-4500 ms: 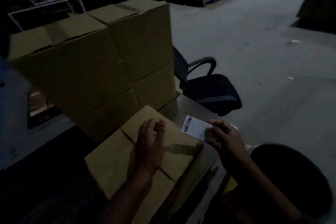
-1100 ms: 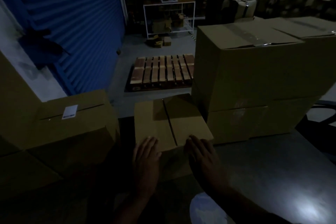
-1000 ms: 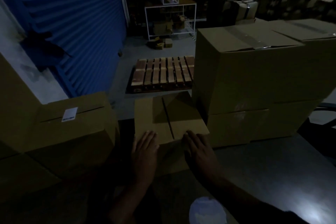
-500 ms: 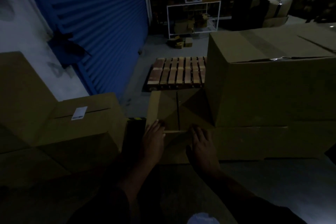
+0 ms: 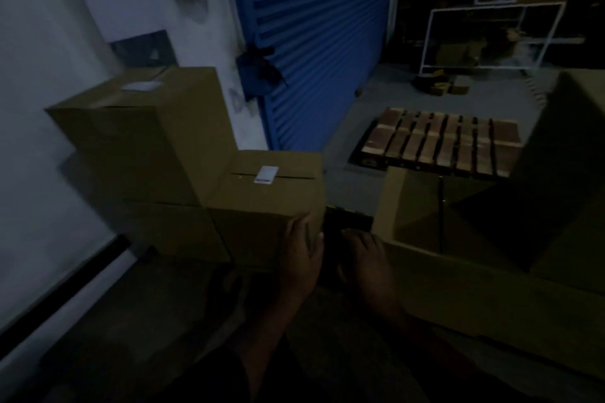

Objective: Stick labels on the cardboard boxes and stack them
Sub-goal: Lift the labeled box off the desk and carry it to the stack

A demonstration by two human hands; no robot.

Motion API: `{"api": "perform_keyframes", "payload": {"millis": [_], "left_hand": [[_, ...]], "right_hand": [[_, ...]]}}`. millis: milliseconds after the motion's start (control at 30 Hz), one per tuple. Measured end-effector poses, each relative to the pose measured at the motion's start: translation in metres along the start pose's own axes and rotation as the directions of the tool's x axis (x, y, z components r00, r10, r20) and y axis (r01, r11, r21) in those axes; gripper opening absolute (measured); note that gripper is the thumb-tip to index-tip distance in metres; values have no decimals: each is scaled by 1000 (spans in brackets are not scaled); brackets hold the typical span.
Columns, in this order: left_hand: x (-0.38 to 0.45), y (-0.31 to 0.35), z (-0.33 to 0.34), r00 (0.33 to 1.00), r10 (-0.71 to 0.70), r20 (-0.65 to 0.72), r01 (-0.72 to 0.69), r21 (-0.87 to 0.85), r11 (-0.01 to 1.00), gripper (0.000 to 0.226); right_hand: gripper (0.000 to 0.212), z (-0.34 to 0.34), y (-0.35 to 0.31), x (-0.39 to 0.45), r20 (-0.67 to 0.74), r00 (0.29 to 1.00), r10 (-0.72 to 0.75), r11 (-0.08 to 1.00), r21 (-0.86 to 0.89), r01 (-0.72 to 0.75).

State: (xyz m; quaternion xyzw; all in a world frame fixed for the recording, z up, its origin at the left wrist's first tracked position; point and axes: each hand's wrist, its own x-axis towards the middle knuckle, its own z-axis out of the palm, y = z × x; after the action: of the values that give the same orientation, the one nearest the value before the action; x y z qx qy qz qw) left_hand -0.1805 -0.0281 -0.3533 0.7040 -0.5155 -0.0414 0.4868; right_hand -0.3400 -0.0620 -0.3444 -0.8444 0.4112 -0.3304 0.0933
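A cardboard box (image 5: 262, 209) with a white label (image 5: 265, 174) on its top stands left of centre. My left hand (image 5: 302, 250) rests flat against its near right corner, fingers reaching up to the top edge. My right hand (image 5: 366, 258) hovers with straight fingers over the dark gap between this box and a low cardboard box (image 5: 419, 206) to the right. It holds nothing. Behind the labelled box rises a taller stack of boxes (image 5: 140, 141), with a label (image 5: 137, 86) on top.
Large cardboard boxes (image 5: 563, 173) tower at the right, overshadowing the low box. A wooden pallet (image 5: 442, 141) lies on the floor beyond, in front of a blue roller shutter (image 5: 311, 42). A white rack (image 5: 491, 36) stands far back. A white wall lies to the left.
Both hands have left the near edge of the low box and moved left. My left hand now touches the labelled box. The view has swung left.
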Motion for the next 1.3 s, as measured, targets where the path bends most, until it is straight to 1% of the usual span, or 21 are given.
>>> {"api": "perform_keyframes", "payload": {"millis": [33, 100, 200, 233, 267, 333, 433, 533, 633, 733, 800, 900, 967, 1033, 1133, 1200, 1300], "left_hand": [[7, -16, -12, 998, -48, -37, 49, 14, 999, 53], [23, -46, -35, 983, -173, -68, 176, 41, 984, 53], [53, -81, -65, 936, -347, -63, 351, 75, 933, 62], [61, -93, -73, 924, -377, -58, 381, 93, 920, 65], [68, -102, -80, 914, -403, -49, 406, 110, 907, 68], [78, -118, -89, 912, -409, -36, 409, 146, 901, 67], [84, -136, -98, 938, -338, -72, 345, 224, 911, 64], [87, -148, -104, 947, -312, -75, 320, 280, 905, 67], [88, -155, -103, 955, -293, -50, 292, 347, 891, 69], [86, -153, -102, 956, -272, -114, 295, 356, 887, 58], [85, -150, -105, 942, -302, -145, 334, 334, 881, 53], [75, -149, -106, 921, -358, -153, 387, 256, 886, 55], [65, -148, -107, 899, -417, -135, 435, 154, 887, 58], [57, -147, -112, 878, -471, -86, 477, 69, 876, 58], [42, -144, -125, 867, -498, -24, 498, 75, 864, 50], [31, -138, -136, 861, -508, -3, 507, 70, 859, 44], [12, -122, -155, 855, -516, 44, 512, 81, 855, 40]], "right_hand": [[49, 9, -10, 11, 23, 999, 22, 999, 34, -23], [51, 22, -34, 33, 72, 995, 63, 994, 85, -69], [36, 48, -57, 68, 68, 995, 76, 990, 117, -84], [36, 57, -62, 79, 82, 990, 117, 986, 114, -126], [39, 67, -64, 89, 106, 979, 172, 978, 102, -182], [43, 87, -62, 105, 119, 960, 254, 962, 66, -263], [40, 110, -62, 118, 139, 924, 356, 931, 40, -364], [54, 127, -64, 121, 170, 882, 439, 890, 50, -453], [55, 131, -67, 119, 147, 869, 473, 873, 57, -485], [53, 125, -64, 109, 122, 871, 477, 873, 52, -485], [52, 118, -62, 98, 97, 866, 490, 866, 62, -497], [50, 109, -67, 80, 88, 846, 527, 841, 95, -533], [49, 101, -73, 64, 74, 838, 540, 830, 119, -545], [49, 92, -80, 46, 51, 826, 562, 817, 123, -563], [52, 79, -92, 18, 20, 795, 606, 791, 95, -605], [56, 69, -101, 0, 14, 787, 616, 786, 40, -616], [52, 48, -118, -33, 8, 786, 618, 784, 74, -617]]}}
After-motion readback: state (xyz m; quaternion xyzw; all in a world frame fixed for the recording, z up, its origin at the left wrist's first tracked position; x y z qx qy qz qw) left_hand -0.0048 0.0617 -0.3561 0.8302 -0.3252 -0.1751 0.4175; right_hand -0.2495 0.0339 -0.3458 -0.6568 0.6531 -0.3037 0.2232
